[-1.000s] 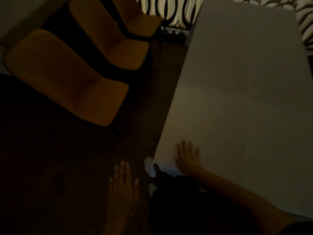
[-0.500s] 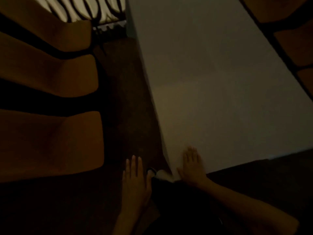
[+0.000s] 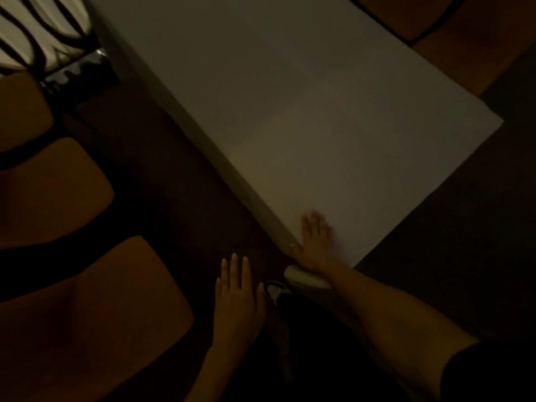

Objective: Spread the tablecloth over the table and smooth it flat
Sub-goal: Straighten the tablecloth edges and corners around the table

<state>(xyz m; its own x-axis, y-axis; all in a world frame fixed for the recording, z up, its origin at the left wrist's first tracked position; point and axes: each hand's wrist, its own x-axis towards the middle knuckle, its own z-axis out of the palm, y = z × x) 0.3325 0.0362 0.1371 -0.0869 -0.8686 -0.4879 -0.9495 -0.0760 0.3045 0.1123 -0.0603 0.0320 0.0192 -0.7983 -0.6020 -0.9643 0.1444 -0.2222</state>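
Head view: right hand (image 3: 314, 242) flat on tablecloth (image 3: 304, 117) corner; left hand (image 3: 237, 297) spread, midair

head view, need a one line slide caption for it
Right hand pressed flat on the white tablecloth at the table's near corner, left hand open beside it.

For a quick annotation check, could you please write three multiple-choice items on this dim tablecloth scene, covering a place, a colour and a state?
1. Where does the right hand rest?
A. on the tablecloth's near corner
B. on a chair
C. at the table's far end

2. What colour are the chair seats?
A. blue
B. orange
C. white

3. How is the left hand?
A. gripping the cloth
B. in a fist
C. open, holding nothing

Answers: 1 A, its palm lies flat on the cloth by the corner. 2 B, the seats look orange. 3 C, its fingers are straight, off the table.
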